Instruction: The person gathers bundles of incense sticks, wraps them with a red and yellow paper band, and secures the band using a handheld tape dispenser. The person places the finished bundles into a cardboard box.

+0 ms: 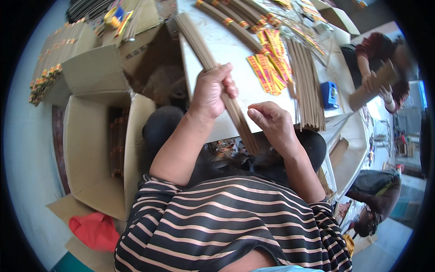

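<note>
A long bundle of thin brown incense sticks (pixel 199 43) slants across the front of the white table (pixel 210 136). My left hand (pixel 215 88) is wrapped round its middle, and the lower end hangs past the table's near edge. Just right of that lower end, my right hand (pixel 274 124) has its fingers curled and thumb drawn in, apart from the bundle; whether anything small is between them is hidden. Yellow and red paper labels (pixel 267 75) lie in an overlapping pile beyond my hands. More loose incense sticks (pixel 306 86) lie side by side to the right.
Banded bundles (pixel 233 20) lie at the table's far side. A blue box-shaped thing (pixel 329 95) stands near the right edge. At my left, an open cardboard box (pixel 97 149) holds bundles; a red cloth (pixel 94 231) lies below it. Two other people are at the right, one holding a brown roll (pixel 374 86).
</note>
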Available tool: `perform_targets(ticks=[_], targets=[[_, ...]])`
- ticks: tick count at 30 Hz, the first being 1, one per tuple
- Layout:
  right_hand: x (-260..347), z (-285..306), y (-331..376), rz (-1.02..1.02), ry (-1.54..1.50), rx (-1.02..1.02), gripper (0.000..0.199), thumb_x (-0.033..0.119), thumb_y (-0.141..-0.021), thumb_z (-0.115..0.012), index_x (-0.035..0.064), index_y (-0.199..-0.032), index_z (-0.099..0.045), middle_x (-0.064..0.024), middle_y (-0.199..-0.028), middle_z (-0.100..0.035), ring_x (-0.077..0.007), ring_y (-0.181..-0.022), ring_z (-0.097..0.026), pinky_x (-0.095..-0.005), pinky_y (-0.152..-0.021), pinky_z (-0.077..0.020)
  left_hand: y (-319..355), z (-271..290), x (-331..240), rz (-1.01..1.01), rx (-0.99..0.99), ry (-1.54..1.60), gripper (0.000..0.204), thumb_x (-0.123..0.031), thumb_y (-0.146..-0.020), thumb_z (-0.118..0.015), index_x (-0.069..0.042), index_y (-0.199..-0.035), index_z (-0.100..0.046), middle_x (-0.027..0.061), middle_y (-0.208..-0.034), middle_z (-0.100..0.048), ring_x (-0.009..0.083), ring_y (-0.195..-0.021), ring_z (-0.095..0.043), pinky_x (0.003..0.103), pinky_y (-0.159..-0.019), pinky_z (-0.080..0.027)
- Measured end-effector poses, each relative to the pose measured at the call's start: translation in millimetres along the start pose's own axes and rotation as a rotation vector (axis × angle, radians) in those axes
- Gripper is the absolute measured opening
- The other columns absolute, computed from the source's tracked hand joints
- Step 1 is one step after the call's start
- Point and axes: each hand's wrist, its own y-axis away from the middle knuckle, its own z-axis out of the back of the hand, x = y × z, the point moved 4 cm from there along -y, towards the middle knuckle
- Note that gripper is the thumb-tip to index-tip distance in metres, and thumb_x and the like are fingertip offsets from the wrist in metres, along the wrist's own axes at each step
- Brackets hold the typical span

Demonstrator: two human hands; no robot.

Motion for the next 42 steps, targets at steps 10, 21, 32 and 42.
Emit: perform_targets(ticks=[10,21,32,42], targets=[[-103.9,108.1,4.5,-0.369,0.767,-0.287,0.029,0.030,-0.078,-0.064,0.0015,-0.081,-0.063,-0.0155,-0.076,-0.063,-0.0300,-0.077,-0.061,-0.0382,-0.070,-0.0458,-7.0,3.4,11.5,0.081,-0.019,0.119,0.026,-0.022,-0.086,-0.061,-0.014,-0.067,-0.045,-0.0023,-0.054,-0.045,0.0098,-0.046,-0.043,0.025,-0.047,-0.038],[-131.5,115.0,-11.0,-0.388,0.800,-0.263,0.024,0.025,-0.073,-0.059,0.0013,-0.075,-0.064,-0.0197,-0.076,-0.063,-0.0335,-0.078,-0.062,-0.0405,-0.072,-0.0478,-10.8,8.9,15.4,0.095,-0.037,0.141,0.024,-0.020,-0.084,-0.063,-0.014,-0.067,-0.047,-0.0013,-0.054,-0.046,0.0108,-0.046,-0.044,0.026,-0.047,-0.038],[-58.2,105.9,11.3,-0.139,0.505,-0.514,0.016,0.015,-0.082,-0.059,-0.0005,-0.085,-0.059,-0.0135,-0.068,-0.060,-0.0231,-0.063,-0.060,-0.0330,-0.062,-0.0472,-7.2,6.9,12.7,0.094,-0.007,0.199,0.030,-0.030,-0.082,-0.067,-0.015,-0.066,-0.045,-0.0012,-0.054,-0.045,0.0106,-0.048,-0.046,0.025,-0.048,-0.039],[33.0,-4.4,33.1,0.367,0.317,-0.132,0.029,-0.004,-0.074,-0.060,-0.0009,-0.103,-0.061,-0.0118,-0.070,-0.055,-0.0198,-0.053,-0.054,-0.0283,-0.050,-0.0463,-6.7,11.9,8.6,0.112,-0.057,0.197,0.034,-0.038,-0.078,-0.069,-0.015,-0.068,-0.046,-0.0011,-0.057,-0.046,0.0111,-0.049,-0.046,0.025,-0.048,-0.040]])
